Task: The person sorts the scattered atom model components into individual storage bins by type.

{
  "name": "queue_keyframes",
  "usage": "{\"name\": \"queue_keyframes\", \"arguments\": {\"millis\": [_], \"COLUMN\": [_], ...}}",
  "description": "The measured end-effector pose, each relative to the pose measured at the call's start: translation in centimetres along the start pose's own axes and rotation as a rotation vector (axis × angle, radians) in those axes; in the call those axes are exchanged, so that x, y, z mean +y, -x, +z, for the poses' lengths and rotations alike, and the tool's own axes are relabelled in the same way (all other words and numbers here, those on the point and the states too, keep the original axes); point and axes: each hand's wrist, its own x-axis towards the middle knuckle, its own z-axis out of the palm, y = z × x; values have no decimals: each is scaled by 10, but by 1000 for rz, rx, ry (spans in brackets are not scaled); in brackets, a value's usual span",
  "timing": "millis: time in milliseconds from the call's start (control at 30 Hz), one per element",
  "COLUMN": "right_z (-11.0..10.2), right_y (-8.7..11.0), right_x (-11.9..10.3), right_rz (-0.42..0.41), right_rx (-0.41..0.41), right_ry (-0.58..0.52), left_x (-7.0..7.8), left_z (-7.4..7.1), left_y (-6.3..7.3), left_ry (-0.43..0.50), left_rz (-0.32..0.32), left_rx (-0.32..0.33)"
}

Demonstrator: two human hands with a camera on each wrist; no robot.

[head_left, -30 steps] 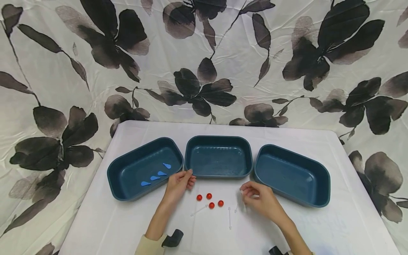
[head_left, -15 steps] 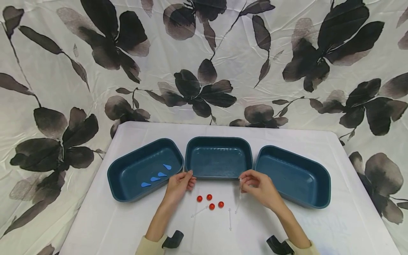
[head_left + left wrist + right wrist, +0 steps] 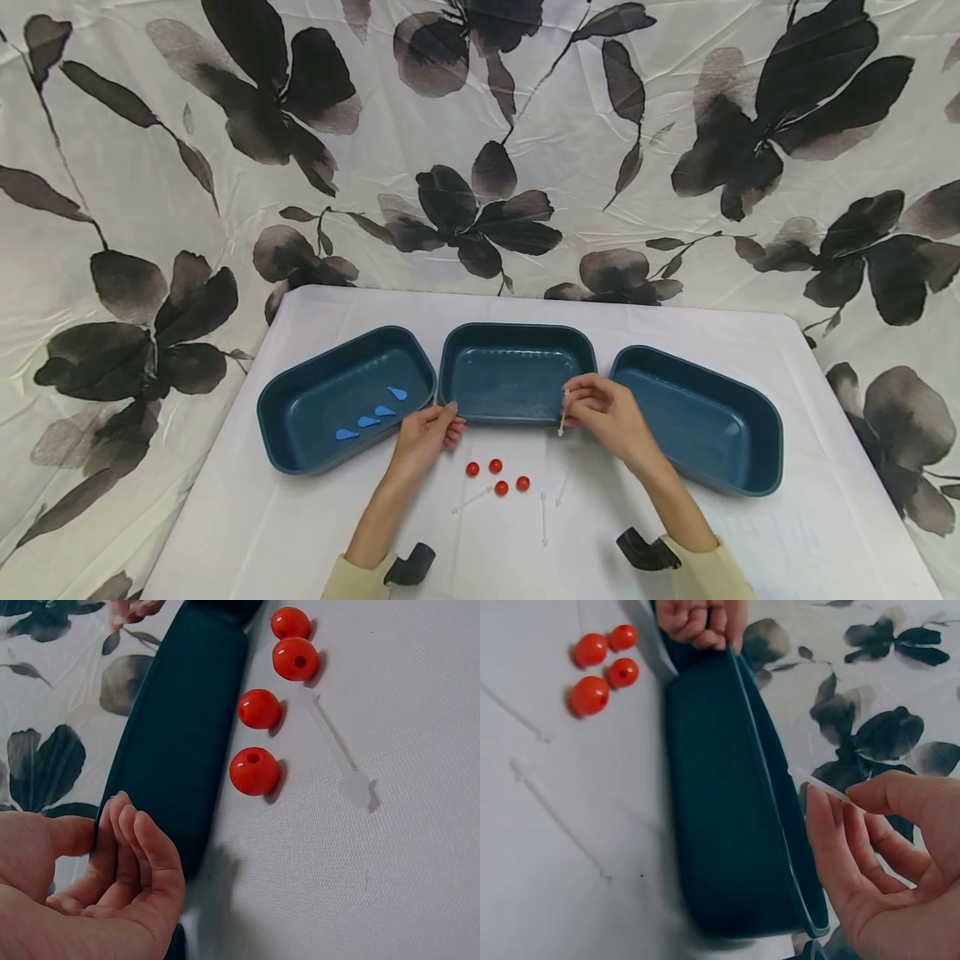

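Observation:
My left hand (image 3: 422, 437) pinches the near left corner of the middle dark teal tray (image 3: 517, 379), thumb and fingers on its rim. Between my right thumb and fingertips is a thin whitish plastic stick (image 3: 563, 414) with knobbed ends. That right hand (image 3: 611, 421) is at the same tray's near right corner; in the right wrist view the stick (image 3: 823, 785) overlaps the rim. On the cloth in front lie several red beads (image 3: 501, 488), their holes visible in the left wrist view. Close to them rest 3 similar sticks (image 3: 544, 520).
To the left an angled teal tray (image 3: 300, 417) holds several blue teardrop pieces (image 3: 368, 422). Another teal tray (image 3: 697, 417) slants away on the right. White cloth (image 3: 465, 558) covers the table, and a floral curtain (image 3: 585, 150) hangs behind it.
My right hand has lifted the stick off the cloth area and carried it forward to the middle tray's near right corner. The left hand keeps its hold on the tray rim.

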Motion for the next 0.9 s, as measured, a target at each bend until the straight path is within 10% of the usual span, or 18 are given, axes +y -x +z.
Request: {"name": "queue_keyframes", "arguments": {"millis": [900], "right_z": [16], "right_y": [-48], "right_x": [7], "right_rz": [34], "right_rx": [98], "right_ry": [138], "left_x": [2], "left_z": [-2], "left_y": [2], "left_ry": [7], "left_rz": [-4], "left_rx": [-2]}}
